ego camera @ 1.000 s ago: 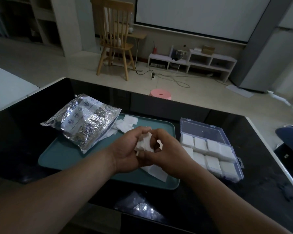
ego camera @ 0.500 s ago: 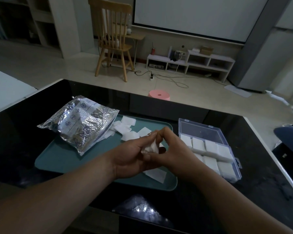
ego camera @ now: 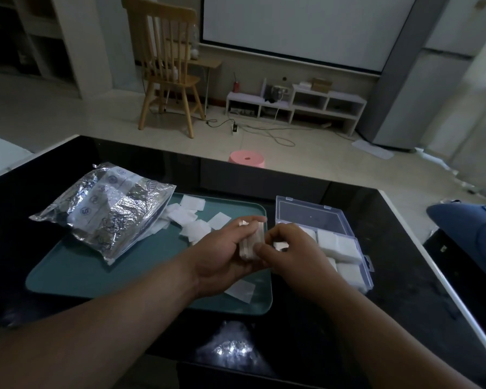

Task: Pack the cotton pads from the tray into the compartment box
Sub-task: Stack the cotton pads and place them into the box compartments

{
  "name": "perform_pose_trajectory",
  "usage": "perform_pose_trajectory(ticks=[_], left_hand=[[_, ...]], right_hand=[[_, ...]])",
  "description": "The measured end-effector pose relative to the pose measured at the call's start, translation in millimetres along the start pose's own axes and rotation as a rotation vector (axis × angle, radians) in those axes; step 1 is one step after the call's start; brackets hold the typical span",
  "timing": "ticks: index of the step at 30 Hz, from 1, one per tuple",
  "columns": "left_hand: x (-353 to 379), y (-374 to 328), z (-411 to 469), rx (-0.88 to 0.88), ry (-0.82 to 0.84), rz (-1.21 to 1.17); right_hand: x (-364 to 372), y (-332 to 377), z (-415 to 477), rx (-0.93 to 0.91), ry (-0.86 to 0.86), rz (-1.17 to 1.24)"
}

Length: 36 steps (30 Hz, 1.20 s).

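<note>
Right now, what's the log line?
left hand: holds pad stack | right hand: pinches it | compartment box: open, part-filled | tray: loose pads remain

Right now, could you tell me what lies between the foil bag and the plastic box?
Head view: loose cotton pads on the tray, then the left hand gripping a stack of pads, the right hand pinching it.
</note>
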<state>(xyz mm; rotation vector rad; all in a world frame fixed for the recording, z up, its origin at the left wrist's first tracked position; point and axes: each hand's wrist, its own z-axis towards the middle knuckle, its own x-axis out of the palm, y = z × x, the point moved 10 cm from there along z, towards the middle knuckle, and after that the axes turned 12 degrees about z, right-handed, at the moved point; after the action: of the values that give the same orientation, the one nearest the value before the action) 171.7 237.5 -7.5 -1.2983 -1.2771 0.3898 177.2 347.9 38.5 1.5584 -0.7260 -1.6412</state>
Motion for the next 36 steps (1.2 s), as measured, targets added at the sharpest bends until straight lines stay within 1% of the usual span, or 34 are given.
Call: perform_pose_trajectory(ticks=[5, 8, 12, 16, 18, 21, 22, 25, 26, 27, 29, 31, 36], left_hand=[[5.1, 2.5, 9.3, 0.015, -0.031, 0.022], [11.2, 3.6, 13.1, 0.032, -0.049, 0.116], [15.4, 6.6, 17.9, 0.047, -0.089, 0.233], [17.5, 10.5, 19.8, 0.053, -0.147, 0.355], [23.6, 13.9, 21.8, 0.052, -0.150, 0.383], [33.3, 14.5, 26.8, 0.071, -0.131, 0.400], [36.0, 14.0, 28.7, 0.078, -0.122, 0.401], [43.3, 14.6, 31.6, 0.081, -0.100, 0.394], [44.5, 15.1, 31.8, 0.079, -0.102, 0.393], [45.1, 14.8, 31.5, 0.078, -0.110, 0.387], [43.5, 12.9, 31.4, 0.068, -0.141, 0.356], [41.0, 11.3, 31.1, 0.053, -0.167, 0.327], [41.4, 14.0, 33.5, 0.046, -0.160, 0.332]], right_hand=[[-12.5, -14.3, -1.1, 0.079, -0.038, 0.029], [-17.2, -15.4, -3.5, 0.074, -0.064, 0.016], [-21.1, -18.4, -5.8, 0.072, -0.071, -0.057], [-18.3, -29.7, -6.5, 0.091, -0.040, -0.207], [-11.8, -35.3, -7.4, 0.101, -0.006, -0.282], [1.5, -38.8, -3.4, 0.027, 0.055, -0.475], [3.8, -41.7, -2.2, 0.033, 0.076, -0.494], [-0.4, -49.1, -5.4, 0.122, 0.078, -0.405], [-2.9, -45.1, -7.1, 0.110, 0.063, -0.382], [-7.0, -40.6, -9.2, 0.127, 0.041, -0.277], [-16.1, -27.3, -9.5, 0.059, -0.005, -0.239], [-16.6, -26.5, -10.9, 0.092, -0.001, -0.147], [-20.6, -27.0, -8.5, 0.058, -0.027, -0.082]])
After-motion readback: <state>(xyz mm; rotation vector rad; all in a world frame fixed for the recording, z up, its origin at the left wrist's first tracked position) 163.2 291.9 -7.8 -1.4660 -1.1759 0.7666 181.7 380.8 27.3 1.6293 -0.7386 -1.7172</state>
